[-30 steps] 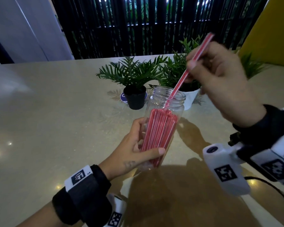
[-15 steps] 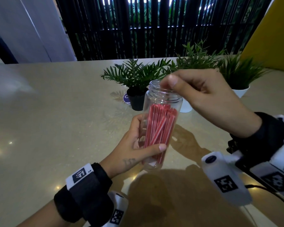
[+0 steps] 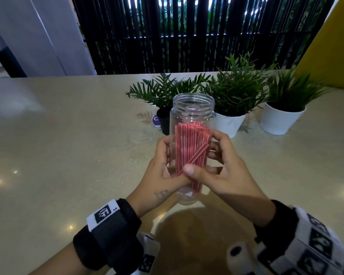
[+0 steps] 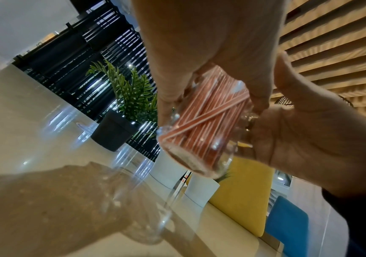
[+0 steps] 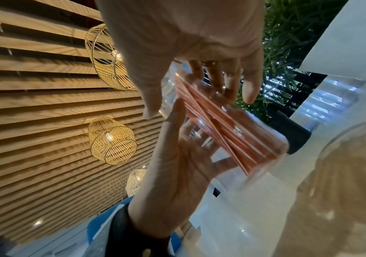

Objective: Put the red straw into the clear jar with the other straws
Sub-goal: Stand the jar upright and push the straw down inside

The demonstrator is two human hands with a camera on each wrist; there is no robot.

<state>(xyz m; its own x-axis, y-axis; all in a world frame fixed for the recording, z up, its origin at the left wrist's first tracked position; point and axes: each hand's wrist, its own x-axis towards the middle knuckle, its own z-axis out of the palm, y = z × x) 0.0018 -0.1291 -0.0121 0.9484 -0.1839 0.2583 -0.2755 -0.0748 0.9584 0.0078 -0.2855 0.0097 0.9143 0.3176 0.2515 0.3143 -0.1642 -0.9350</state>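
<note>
The clear jar (image 3: 193,108) stands almost upright between both hands, its mouth open at the top. Red straws (image 3: 187,147) fill its lower part, and one red straw (image 3: 196,156) lies slanted across the front of the bundle. My left hand (image 3: 164,161) grips the jar from the left. My right hand (image 3: 214,163) grips it from the right, its thumb laid over the front wall. In the left wrist view the jar (image 4: 204,125) hangs a little above the table, between the left hand (image 4: 199,69) and the right hand (image 4: 309,139). The right wrist view shows the jar (image 5: 232,125) tilted.
Behind the jar on the beige table (image 3: 68,145) stand three potted plants: a black pot (image 3: 164,121), a white pot (image 3: 228,124) and another white pot (image 3: 280,121). A black slatted screen closes the far edge. A yellow panel rises at the right.
My right hand pushed the straw down into the jar, let it go, then dropped to grip the jar's right side. The straw now lies slanted inside.
</note>
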